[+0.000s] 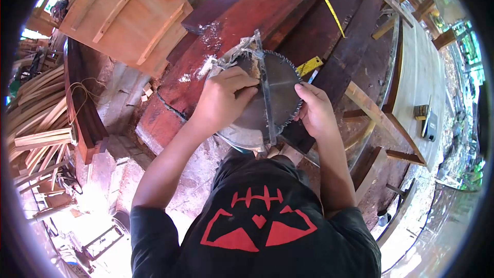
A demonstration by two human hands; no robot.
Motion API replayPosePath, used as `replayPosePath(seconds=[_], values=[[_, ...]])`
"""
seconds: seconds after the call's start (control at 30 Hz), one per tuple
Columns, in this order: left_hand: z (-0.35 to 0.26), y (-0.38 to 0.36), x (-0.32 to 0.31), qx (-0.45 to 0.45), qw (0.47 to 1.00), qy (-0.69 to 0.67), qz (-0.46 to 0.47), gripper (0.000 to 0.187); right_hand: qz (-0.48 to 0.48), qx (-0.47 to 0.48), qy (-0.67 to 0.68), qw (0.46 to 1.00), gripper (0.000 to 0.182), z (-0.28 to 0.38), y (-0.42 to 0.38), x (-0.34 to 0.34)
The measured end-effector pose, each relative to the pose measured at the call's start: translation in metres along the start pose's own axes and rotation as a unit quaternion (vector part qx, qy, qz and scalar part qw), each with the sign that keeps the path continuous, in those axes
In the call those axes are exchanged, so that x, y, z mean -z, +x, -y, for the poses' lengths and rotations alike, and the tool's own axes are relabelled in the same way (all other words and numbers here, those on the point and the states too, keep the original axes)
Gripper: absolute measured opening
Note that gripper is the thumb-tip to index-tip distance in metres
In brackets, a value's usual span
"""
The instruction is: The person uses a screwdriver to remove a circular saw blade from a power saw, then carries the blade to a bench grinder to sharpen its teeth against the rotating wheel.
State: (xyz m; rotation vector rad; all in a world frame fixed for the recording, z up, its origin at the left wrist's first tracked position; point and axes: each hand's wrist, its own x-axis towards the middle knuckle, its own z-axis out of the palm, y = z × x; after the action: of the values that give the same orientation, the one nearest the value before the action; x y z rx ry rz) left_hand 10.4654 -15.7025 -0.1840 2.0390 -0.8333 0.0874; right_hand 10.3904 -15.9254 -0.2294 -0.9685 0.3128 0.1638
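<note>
In front of my body is a circular saw [242, 133] with its large toothed saw blade [282, 85] facing up. A narrow metal bar [266, 98] crosses over the blade. My left hand [225, 97] lies over the blade's left half, fingers curled into a pinch beside the bar; whatever they hold is hidden. With thumb and fingers, my right hand [315, 109] grips the blade's right toothed rim. Pale sawdust [206, 67] clings around the saw's upper left side.
Reddish-brown planks [242, 10] stretch away beneath and beyond the saw. A yellow tape strip [327, 2] and a yellow marked tool [309, 66] lie there. Wooden panels [123, 15] lean at upper left, wood strips [41, 103] pile at left, and a pale boat-like wooden structure [419, 72] stands right.
</note>
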Motion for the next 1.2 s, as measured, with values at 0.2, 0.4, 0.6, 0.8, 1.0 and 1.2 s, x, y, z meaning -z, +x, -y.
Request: replayPosePath(seconds=[0.2, 0.4, 0.6, 0.8, 1.0, 1.2], values=[[-0.012, 0.003, -0.001, 0.108, 0.994, 0.002, -0.005, 0.013, -0.049, 0.084, -0.078, 0.992, 0.037, 0.002, -0.002, -0.004], [-0.012, 0.003, 0.0, 0.069, 0.998, -0.01, -0.01, 0.01, -0.098, 0.17, -0.217, 0.956, 0.042, -0.001, -0.009, -0.013], [-0.012, 0.003, -0.002, 0.096, 0.995, 0.035, -0.002, 0.016, -0.132, 0.192, -0.212, 0.949, 0.04, -0.009, -0.02, -0.018], [-0.01, 0.003, 0.0, 0.037, 0.999, 0.008, 0.004, 0.015, -0.161, 0.222, -0.175, 0.946, 0.04, -0.022, -0.014, -0.018], [-0.009, 0.0, -0.002, 0.062, 0.997, 0.036, -0.01, 0.018, -0.15, 0.119, -0.111, 0.975, 0.046, -0.01, -0.037, -0.035], [-0.012, 0.007, 0.002, 0.008, 1.0, 0.015, -0.003, 0.016, -0.141, 0.147, -0.12, 0.972, 0.049, -0.022, -0.051, -0.03]])
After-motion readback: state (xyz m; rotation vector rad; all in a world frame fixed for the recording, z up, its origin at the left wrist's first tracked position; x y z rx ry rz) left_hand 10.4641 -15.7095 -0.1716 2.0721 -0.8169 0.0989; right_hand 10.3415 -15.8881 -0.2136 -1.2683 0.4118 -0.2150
